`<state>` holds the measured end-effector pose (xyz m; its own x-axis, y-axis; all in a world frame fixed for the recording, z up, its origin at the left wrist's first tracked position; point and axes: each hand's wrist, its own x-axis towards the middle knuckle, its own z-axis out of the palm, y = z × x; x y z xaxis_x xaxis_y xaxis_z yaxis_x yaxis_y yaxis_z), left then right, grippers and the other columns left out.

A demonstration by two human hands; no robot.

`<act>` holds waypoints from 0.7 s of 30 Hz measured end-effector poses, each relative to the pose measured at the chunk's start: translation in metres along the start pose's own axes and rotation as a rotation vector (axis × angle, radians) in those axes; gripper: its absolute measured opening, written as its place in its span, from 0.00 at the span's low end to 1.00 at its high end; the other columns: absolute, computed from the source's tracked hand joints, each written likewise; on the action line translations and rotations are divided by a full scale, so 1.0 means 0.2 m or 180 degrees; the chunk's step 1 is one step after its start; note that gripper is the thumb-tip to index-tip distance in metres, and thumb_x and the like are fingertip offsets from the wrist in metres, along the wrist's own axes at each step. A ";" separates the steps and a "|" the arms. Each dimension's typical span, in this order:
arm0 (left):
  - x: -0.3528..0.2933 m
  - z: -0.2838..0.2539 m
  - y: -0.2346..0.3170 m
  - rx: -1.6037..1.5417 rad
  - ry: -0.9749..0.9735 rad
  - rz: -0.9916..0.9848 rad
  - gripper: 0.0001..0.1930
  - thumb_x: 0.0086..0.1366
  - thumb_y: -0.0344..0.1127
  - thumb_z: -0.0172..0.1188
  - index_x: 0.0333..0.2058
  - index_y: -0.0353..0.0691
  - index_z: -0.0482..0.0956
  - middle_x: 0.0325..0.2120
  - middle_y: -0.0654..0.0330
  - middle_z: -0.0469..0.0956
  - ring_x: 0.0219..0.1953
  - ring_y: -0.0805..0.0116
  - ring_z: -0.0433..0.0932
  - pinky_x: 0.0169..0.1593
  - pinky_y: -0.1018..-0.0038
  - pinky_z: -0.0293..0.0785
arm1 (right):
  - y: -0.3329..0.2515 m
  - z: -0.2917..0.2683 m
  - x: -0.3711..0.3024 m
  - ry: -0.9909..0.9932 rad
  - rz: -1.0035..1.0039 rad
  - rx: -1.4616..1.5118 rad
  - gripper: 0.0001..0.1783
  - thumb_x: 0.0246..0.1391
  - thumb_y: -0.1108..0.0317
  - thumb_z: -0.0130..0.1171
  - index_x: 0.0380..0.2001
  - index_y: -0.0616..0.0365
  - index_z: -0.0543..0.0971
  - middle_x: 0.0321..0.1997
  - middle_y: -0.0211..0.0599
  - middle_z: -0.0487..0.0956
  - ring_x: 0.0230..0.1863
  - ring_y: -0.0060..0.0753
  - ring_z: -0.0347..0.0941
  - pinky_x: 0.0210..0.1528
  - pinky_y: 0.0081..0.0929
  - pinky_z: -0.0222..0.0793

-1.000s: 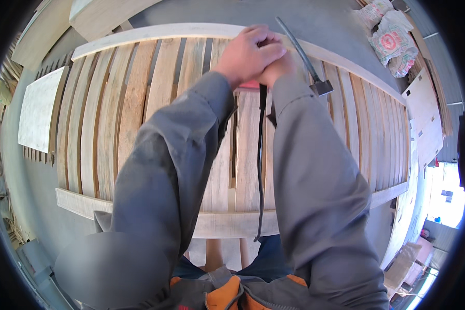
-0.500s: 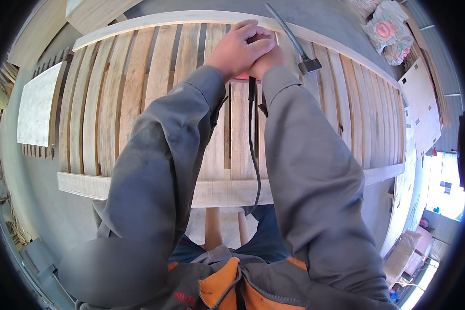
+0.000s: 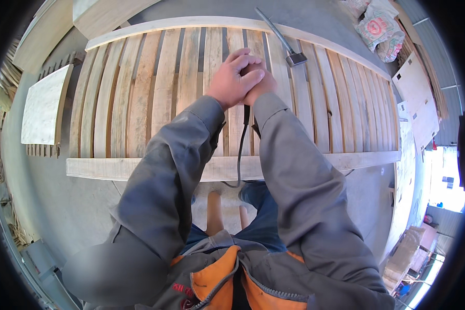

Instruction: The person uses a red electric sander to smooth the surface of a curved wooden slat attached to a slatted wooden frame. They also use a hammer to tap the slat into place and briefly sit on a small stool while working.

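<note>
My left hand (image 3: 229,81) and my right hand (image 3: 260,87) are closed together over a corded power tool, the left fingers lapping over the right hand. The tool's body is almost wholly hidden under them, so its exact kind does not show. Its black cord (image 3: 242,139) leaves below my hands and runs toward me over the near rail. Beneath is a slatted wooden panel (image 3: 166,77) of pale boards with gaps between them. To the right of my hands a hammer (image 3: 296,59) with a grey metal handle rests on the slats, its handle pointing past the far rail.
The panel's near rail (image 3: 113,169) crosses in front of me, and its far rail (image 3: 165,22) bounds the other side. A white-topped board (image 3: 45,106) stands at the left. Printed sacks (image 3: 381,32) lie at the far right, beside pale wooden sheets (image 3: 417,95).
My joined hands have come nearer to me across the slats. The cord bends more sharply at the near rail. The red part seen under my hands before is now hidden.
</note>
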<state>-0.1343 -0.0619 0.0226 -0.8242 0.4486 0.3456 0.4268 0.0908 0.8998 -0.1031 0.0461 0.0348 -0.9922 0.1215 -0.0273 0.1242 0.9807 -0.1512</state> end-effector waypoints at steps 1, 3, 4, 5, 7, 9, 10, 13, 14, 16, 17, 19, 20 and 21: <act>-0.03 0.01 0.02 -0.0016 0.0002 0.0005 0.23 0.59 0.47 0.64 0.50 0.41 0.82 0.62 0.44 0.69 0.60 0.47 0.73 0.62 0.62 0.71 | 0.00 -0.01 -0.05 -0.0004 -0.0009 -0.0062 0.31 0.47 0.57 0.69 0.55 0.48 0.74 0.57 0.42 0.74 0.58 0.40 0.73 0.51 0.35 0.80; -0.09 0.02 0.08 0.0023 -0.0002 -0.0011 0.23 0.59 0.45 0.64 0.50 0.40 0.82 0.61 0.43 0.69 0.60 0.47 0.73 0.61 0.62 0.71 | -0.02 -0.05 -0.13 0.0017 -0.0035 -0.0176 0.28 0.49 0.58 0.67 0.55 0.48 0.75 0.56 0.41 0.74 0.57 0.39 0.74 0.51 0.34 0.80; -0.12 0.03 0.10 0.0051 -0.0019 -0.0010 0.23 0.59 0.45 0.64 0.50 0.40 0.82 0.61 0.43 0.69 0.60 0.46 0.73 0.61 0.62 0.71 | -0.01 -0.01 -0.14 -0.0054 -0.0008 -0.0163 0.26 0.52 0.59 0.64 0.55 0.48 0.75 0.56 0.41 0.75 0.58 0.39 0.73 0.50 0.34 0.80; -0.16 0.03 0.11 0.0077 -0.0032 -0.0016 0.23 0.58 0.44 0.64 0.50 0.40 0.82 0.61 0.43 0.69 0.59 0.46 0.73 0.61 0.62 0.71 | -0.01 -0.01 -0.17 -0.0085 0.0021 -0.0108 0.25 0.53 0.59 0.64 0.55 0.48 0.75 0.56 0.40 0.75 0.58 0.39 0.73 0.50 0.34 0.80; -0.22 0.05 0.13 0.0025 -0.0018 -0.0002 0.23 0.58 0.43 0.64 0.50 0.39 0.82 0.61 0.42 0.69 0.59 0.45 0.74 0.61 0.62 0.71 | -0.03 -0.02 -0.26 -0.0150 0.0077 0.0003 0.24 0.53 0.59 0.63 0.55 0.48 0.75 0.56 0.40 0.75 0.58 0.39 0.73 0.50 0.35 0.80; -0.30 0.04 0.17 0.0011 -0.0021 0.0049 0.23 0.58 0.44 0.64 0.50 0.38 0.81 0.61 0.42 0.69 0.59 0.45 0.74 0.60 0.61 0.72 | -0.10 -0.11 -0.38 -0.0224 0.0205 0.0100 0.23 0.55 0.59 0.61 0.54 0.48 0.75 0.55 0.43 0.74 0.55 0.41 0.76 0.48 0.35 0.80; -0.34 0.04 0.19 -0.0011 -0.0026 0.0001 0.22 0.58 0.43 0.64 0.49 0.38 0.81 0.60 0.42 0.69 0.59 0.44 0.73 0.60 0.60 0.72 | -0.07 -0.05 -0.39 -0.0200 0.0208 0.0155 0.23 0.55 0.59 0.61 0.54 0.48 0.75 0.55 0.44 0.74 0.54 0.41 0.76 0.48 0.35 0.80; -0.43 0.06 0.24 -0.0090 -0.0024 0.0089 0.22 0.59 0.43 0.64 0.49 0.38 0.81 0.61 0.43 0.69 0.58 0.43 0.73 0.60 0.60 0.72 | -0.07 -0.01 -0.49 -0.0091 0.0183 0.0231 0.22 0.55 0.59 0.61 0.54 0.49 0.75 0.54 0.46 0.73 0.51 0.44 0.79 0.47 0.37 0.80; -0.46 0.06 0.26 -0.0056 -0.0044 0.0044 0.22 0.59 0.42 0.64 0.49 0.38 0.81 0.61 0.43 0.69 0.59 0.43 0.73 0.60 0.60 0.72 | -0.08 -0.03 -0.53 -0.0111 0.0215 0.0297 0.22 0.55 0.58 0.61 0.53 0.49 0.75 0.55 0.45 0.73 0.51 0.44 0.79 0.47 0.37 0.80; -0.52 0.06 0.29 0.0019 -0.0091 -0.0062 0.22 0.59 0.40 0.63 0.51 0.37 0.80 0.62 0.44 0.67 0.62 0.48 0.70 0.63 0.61 0.68 | -0.08 0.00 -0.56 -0.0164 0.0203 0.0329 0.23 0.55 0.58 0.61 0.54 0.49 0.74 0.55 0.46 0.71 0.50 0.44 0.80 0.47 0.38 0.81; -0.53 0.06 0.30 0.0049 -0.0122 -0.0104 0.22 0.59 0.38 0.63 0.52 0.37 0.79 0.63 0.45 0.66 0.63 0.50 0.69 0.64 0.62 0.66 | -0.06 0.04 -0.56 -0.0219 0.0155 0.0181 0.24 0.55 0.58 0.61 0.55 0.49 0.73 0.56 0.46 0.71 0.50 0.44 0.79 0.46 0.38 0.81; -0.58 0.07 0.33 0.0036 -0.0138 -0.0100 0.22 0.59 0.38 0.63 0.52 0.37 0.79 0.62 0.45 0.66 0.63 0.49 0.69 0.64 0.62 0.66 | -0.03 0.13 -0.58 -0.0291 0.0033 -0.0122 0.24 0.55 0.59 0.60 0.55 0.49 0.73 0.55 0.44 0.72 0.51 0.44 0.78 0.47 0.38 0.79; -0.60 0.08 0.34 0.0034 -0.0144 -0.0112 0.22 0.59 0.38 0.63 0.52 0.37 0.79 0.62 0.44 0.66 0.63 0.49 0.69 0.64 0.61 0.66 | -0.02 0.17 -0.60 -0.0292 -0.0051 -0.0276 0.23 0.56 0.59 0.59 0.55 0.50 0.74 0.55 0.43 0.72 0.52 0.43 0.77 0.49 0.37 0.78; -0.62 0.09 0.35 0.0025 -0.0150 -0.0099 0.22 0.59 0.38 0.63 0.52 0.37 0.79 0.62 0.44 0.66 0.63 0.49 0.69 0.64 0.61 0.66 | 0.00 0.20 -0.62 -0.0213 -0.0168 -0.0443 0.21 0.56 0.60 0.57 0.53 0.51 0.75 0.55 0.42 0.74 0.54 0.43 0.74 0.51 0.36 0.75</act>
<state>0.0049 -0.0960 0.0388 -0.8187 0.4868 0.3045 0.4043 0.1122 0.9077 0.0193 0.0246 -0.0008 -0.9940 0.0632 -0.0895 0.0648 0.9978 -0.0160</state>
